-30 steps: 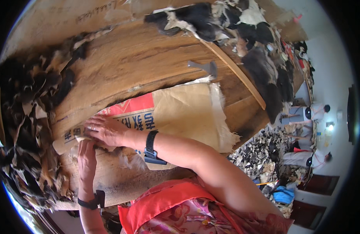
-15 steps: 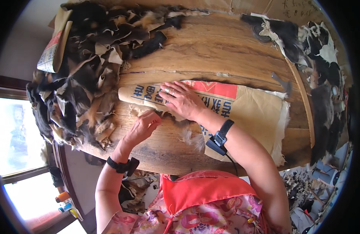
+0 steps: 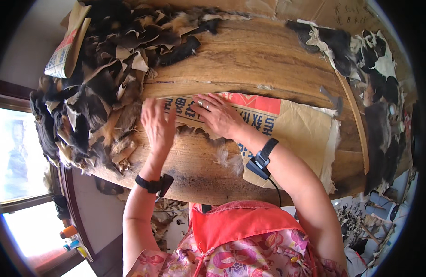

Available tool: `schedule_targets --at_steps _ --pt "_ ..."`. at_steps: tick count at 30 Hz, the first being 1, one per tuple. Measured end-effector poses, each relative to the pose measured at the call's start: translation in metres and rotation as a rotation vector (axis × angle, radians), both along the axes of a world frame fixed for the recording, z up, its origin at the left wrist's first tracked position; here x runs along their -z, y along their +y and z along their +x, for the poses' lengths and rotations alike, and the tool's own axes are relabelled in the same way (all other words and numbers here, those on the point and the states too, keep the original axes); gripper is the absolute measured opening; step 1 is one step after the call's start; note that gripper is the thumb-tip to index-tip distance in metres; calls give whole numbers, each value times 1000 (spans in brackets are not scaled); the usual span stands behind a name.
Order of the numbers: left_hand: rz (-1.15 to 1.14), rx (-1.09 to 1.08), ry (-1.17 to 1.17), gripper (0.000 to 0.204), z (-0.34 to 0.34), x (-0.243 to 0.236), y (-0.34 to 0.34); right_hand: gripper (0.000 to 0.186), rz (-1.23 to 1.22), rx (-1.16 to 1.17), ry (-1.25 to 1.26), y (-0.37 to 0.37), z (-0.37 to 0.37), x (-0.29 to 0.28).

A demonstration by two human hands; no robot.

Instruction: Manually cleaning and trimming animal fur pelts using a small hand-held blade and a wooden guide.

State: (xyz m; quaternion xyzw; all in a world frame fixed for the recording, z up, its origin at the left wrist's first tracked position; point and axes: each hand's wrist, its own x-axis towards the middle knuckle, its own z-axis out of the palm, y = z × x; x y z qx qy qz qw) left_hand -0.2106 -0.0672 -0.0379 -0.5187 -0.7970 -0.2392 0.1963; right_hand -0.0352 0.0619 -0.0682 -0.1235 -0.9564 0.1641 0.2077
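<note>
A piece of brown kraft paper (image 3: 305, 134), printed in red and blue, lies over dark fur on the wooden board; tufts of the fur (image 3: 229, 159) stick out along its near edge. My right hand (image 3: 217, 115), with rings on its fingers, rests flat on the paper's upper middle, fingers stretched to the left. At the paper's narrow left end is my left hand (image 3: 158, 127), its fingers extended and slightly blurred, with nothing visible in them. Whether those fingertips touch the paper is hard to tell.
Heaped black, brown and cream fur scraps (image 3: 93, 97) cover the board's left side, with a folded printed paper (image 3: 67, 48) at their far edge. More fur pieces (image 3: 379, 111) lie at right beside a thin wooden strip (image 3: 354, 115). A grey tool (image 3: 332, 99) is near the paper's right corner.
My left hand has moved up and away from the paper's near edge to its left end, and its curled fingers have straightened. My right hand stays on the paper.
</note>
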Motion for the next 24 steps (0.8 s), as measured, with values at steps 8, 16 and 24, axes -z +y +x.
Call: schedule_targets --at_steps 8,16,24 --pt "-84 -151 -819 49 -70 9 -1 40 6 -11 -16 -2 0 -1" --pt "117 36 -1338 40 -85 20 -14 39 38 -5 -1 -2 0 0" --pt "222 -27 -1297 36 -82 19 -12 42 30 -10 14 -3 -6 0"
